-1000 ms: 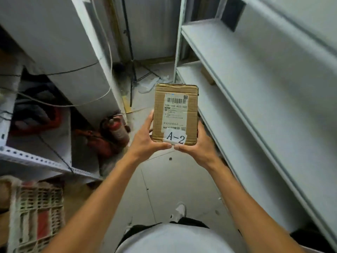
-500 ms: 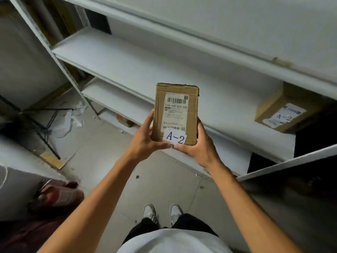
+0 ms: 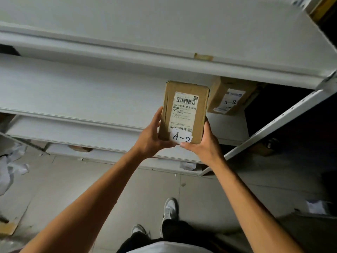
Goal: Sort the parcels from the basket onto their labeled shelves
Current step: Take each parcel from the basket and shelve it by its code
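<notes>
I hold a small brown cardboard parcel (image 3: 184, 112) upright in front of me; its white slip reads A-2 under a barcode label. My left hand (image 3: 151, 139) grips its lower left edge and my right hand (image 3: 202, 143) grips its lower right corner, thumbs meeting at the bottom. Behind it, a second brown parcel marked A-2 (image 3: 228, 97) lies on the white middle shelf (image 3: 82, 92), close to that shelf's right end.
A white shelf above (image 3: 127, 26) overhangs the middle one, and a lower shelf (image 3: 73, 130) sits beneath. A slanted white upright post (image 3: 273, 125) bounds the shelves on the right. Crumpled paper (image 3: 11, 165) lies on the grey floor at left; my shoes (image 3: 169, 210) are below.
The view has swung further right and closer to the shelves; the parcel stays gripped in both hands and now overlaps the A-2 parcel on the shelf.
</notes>
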A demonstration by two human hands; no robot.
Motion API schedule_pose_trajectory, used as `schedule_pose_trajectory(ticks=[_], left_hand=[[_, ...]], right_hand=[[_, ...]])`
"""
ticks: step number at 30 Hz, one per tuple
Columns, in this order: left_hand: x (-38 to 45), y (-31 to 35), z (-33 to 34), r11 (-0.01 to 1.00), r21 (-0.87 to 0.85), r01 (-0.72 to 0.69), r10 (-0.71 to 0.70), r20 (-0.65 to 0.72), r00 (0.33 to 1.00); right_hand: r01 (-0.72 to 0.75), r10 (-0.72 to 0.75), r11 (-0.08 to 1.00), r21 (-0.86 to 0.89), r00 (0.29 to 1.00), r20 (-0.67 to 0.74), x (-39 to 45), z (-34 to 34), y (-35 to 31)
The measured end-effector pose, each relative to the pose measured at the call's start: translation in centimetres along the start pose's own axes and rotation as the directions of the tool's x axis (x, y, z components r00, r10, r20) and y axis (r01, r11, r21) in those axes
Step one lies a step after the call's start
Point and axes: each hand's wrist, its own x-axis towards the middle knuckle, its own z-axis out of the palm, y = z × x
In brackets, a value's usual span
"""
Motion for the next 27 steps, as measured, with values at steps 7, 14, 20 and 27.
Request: schedule_pose_trajectory(ticks=[7,14,20,27], left_hand=[[9.3,-2.9,3.7,0.999,0.044,-0.020,0.023,-0.060,0.998],[16.0,-6.2,5.1,0.994,0.036,-0.101,0.104,-0.122,0.987],[19.2,-7.2,6.3,0.983,0.025,-0.183,0.185,-0.195,0.963],[21.6,-8.5,7.0,0.982,0.087,-0.170,0.187,-0.281,0.941]], right_hand=[[0.012,-0.024,0.994,-0.112,0.993,-0.113,9.1,-0.9,5.0],[0.074,-0.095,0.991,-0.107,0.974,-0.206,15.6,0.0,9.1],[0.074,-0.131,0.976,-0.203,0.949,-0.287,18.9,0.0,10.4],[0.159,-0.358,0.877,-0.454,0.845,-0.396,18.6,0.8,10.2]])
